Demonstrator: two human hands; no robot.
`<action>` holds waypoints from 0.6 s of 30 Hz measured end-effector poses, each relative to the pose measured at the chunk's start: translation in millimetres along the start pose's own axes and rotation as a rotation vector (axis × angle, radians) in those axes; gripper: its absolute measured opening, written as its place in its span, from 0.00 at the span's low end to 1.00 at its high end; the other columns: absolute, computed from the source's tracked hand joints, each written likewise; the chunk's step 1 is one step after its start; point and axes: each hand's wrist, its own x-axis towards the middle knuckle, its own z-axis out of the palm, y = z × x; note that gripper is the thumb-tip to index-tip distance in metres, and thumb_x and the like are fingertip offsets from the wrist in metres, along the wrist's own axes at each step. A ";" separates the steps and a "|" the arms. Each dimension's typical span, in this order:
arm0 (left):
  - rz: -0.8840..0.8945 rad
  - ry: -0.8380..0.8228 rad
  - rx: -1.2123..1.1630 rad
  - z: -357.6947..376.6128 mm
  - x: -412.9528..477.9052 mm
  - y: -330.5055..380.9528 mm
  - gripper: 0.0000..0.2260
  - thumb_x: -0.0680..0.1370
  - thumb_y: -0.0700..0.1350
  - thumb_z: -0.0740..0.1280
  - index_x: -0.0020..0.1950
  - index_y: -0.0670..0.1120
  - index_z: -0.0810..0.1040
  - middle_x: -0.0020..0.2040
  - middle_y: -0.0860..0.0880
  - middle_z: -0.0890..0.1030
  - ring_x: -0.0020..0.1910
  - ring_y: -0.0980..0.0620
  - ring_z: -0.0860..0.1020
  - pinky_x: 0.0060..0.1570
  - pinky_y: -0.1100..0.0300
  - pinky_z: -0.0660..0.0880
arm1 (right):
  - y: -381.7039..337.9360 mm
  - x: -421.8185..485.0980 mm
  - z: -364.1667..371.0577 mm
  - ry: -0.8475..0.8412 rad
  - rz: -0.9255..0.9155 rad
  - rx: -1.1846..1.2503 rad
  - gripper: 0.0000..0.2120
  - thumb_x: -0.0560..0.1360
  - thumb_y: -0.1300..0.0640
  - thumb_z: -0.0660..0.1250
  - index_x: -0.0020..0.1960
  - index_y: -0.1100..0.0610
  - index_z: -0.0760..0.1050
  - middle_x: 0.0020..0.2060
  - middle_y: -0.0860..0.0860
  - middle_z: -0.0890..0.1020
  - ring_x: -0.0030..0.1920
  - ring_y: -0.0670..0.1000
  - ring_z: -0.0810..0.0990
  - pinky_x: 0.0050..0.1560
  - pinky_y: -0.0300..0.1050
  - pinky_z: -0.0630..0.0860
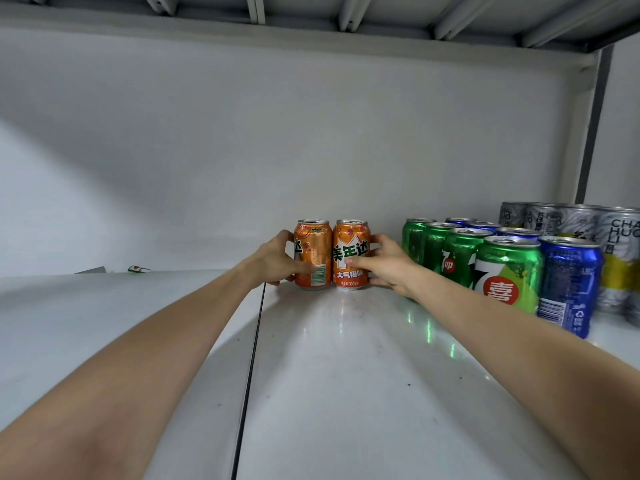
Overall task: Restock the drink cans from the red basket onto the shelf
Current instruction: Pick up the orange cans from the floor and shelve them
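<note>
While the left hand (277,256) gripped the left orange can (313,254) and the right hand (384,263) gripped the right orange can (349,254), both stood up straight, touching, far back on the shelf (346,358), left of the green cans (505,268)

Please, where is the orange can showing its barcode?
Head view, centre: the barcode can stands at the shelf's back, gripped by the left hand, beside the other orange can.

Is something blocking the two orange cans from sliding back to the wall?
Nothing visible does. The left hand and right hand grip the two orange metal drink cans upright on the white shelf, close to the white back wall; the strip right behind them is hidden.
</note>
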 end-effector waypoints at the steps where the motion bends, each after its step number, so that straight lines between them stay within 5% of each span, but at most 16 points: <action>1: 0.013 0.020 0.038 0.4 -0.3 -0.4 0.33 0.72 0.51 0.75 0.71 0.50 0.62 0.59 0.42 0.79 0.51 0.46 0.81 0.44 0.54 0.78 | 0.0 -0.6 0.2 0.009 -0.011 -0.028 0.35 0.69 0.61 0.76 0.71 0.55 0.63 0.65 0.58 0.75 0.64 0.60 0.76 0.60 0.61 0.76; 7: 0.082 0.236 0.495 3.1 -15.1 2.3 0.35 0.73 0.63 0.69 0.74 0.50 0.64 0.63 0.43 0.77 0.61 0.43 0.76 0.54 0.49 0.75 | -9.4 -15.1 1.8 0.097 -0.113 -0.320 0.33 0.70 0.55 0.76 0.71 0.59 0.65 0.65 0.57 0.76 0.64 0.57 0.76 0.64 0.55 0.74; 18: 0.256 0.375 1.010 -4.9 -70.7 16.1 0.31 0.77 0.65 0.59 0.76 0.51 0.60 0.72 0.45 0.69 0.71 0.42 0.66 0.67 0.44 0.65 | -19.1 -81.4 -9.1 0.168 -0.348 -0.962 0.37 0.74 0.43 0.69 0.74 0.57 0.57 0.67 0.58 0.73 0.64 0.61 0.75 0.60 0.58 0.74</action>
